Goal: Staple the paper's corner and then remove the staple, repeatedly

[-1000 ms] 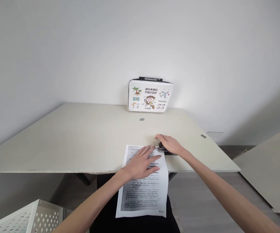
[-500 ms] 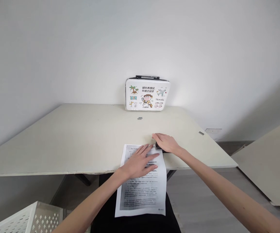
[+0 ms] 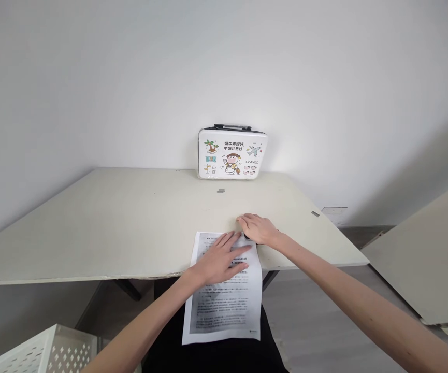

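Printed sheets of paper (image 3: pixel 227 316) lie partly on the table, with the lower half hanging past the front edge over my lap. My left hand (image 3: pixel 218 260) rests flat on the upper part of the page, fingers spread. At the paper's upper right corner, my right hand (image 3: pixel 259 229) is closed over a small black stapler (image 3: pixel 247 238). Most of the stapler is hidden beneath the palm and fingers, and only its front end shows. The left fingertips are close beside that end.
A white cartoon-printed case (image 3: pixel 232 153) with a black handle stands against the wall at the table's (image 3: pixel 111 223) back. Small grey strips (image 3: pixel 220 191) lie before it, and another grey piece (image 3: pixel 315 213) is by the right edge. A white perforated basket (image 3: pixel 72 349) is at lower left.
The right hand has pressed down over the stapler, so less of it shows. My left hand stays in place on the paper. The whole view has shifted slightly.
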`<action>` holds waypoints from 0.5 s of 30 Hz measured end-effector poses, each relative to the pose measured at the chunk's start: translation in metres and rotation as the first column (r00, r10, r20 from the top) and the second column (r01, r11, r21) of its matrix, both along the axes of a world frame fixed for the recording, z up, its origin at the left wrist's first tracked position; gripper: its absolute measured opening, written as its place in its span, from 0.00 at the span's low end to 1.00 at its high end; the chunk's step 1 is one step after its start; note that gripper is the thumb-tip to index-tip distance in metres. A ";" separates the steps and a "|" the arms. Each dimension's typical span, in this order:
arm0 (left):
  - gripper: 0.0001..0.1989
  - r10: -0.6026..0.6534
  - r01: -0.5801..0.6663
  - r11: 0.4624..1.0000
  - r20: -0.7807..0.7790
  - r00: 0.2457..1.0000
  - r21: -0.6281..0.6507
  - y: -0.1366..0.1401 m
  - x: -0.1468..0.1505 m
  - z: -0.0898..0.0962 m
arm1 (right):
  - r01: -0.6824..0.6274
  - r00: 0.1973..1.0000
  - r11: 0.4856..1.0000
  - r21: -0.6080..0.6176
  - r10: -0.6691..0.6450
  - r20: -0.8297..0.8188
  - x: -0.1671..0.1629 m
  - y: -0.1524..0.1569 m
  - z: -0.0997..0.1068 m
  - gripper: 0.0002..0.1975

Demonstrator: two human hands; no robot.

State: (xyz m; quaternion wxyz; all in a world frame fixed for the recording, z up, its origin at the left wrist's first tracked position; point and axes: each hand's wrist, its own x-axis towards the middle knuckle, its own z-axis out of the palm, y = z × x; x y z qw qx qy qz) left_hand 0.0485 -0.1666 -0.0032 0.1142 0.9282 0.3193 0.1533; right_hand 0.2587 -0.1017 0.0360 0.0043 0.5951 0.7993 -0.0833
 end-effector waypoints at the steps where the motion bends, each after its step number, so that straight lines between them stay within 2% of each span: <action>1: 0.29 0.004 -0.004 1.000 -0.001 1.000 -0.008 0.000 0.000 0.001 | 0.000 1.000 1.000 0.004 0.000 0.011 -0.001 0.000 0.000 0.24; 5: 0.29 0.009 -0.010 0.999 -0.009 1.000 -0.040 -0.003 0.000 0.005 | -0.004 0.998 1.000 0.022 0.002 0.058 -0.009 -0.004 0.001 0.25; 15: 0.29 -0.013 0.011 0.998 0.030 0.999 0.057 -0.007 -0.006 0.003 | 0.001 0.989 0.998 0.069 -0.012 0.150 -0.027 -0.020 0.007 0.24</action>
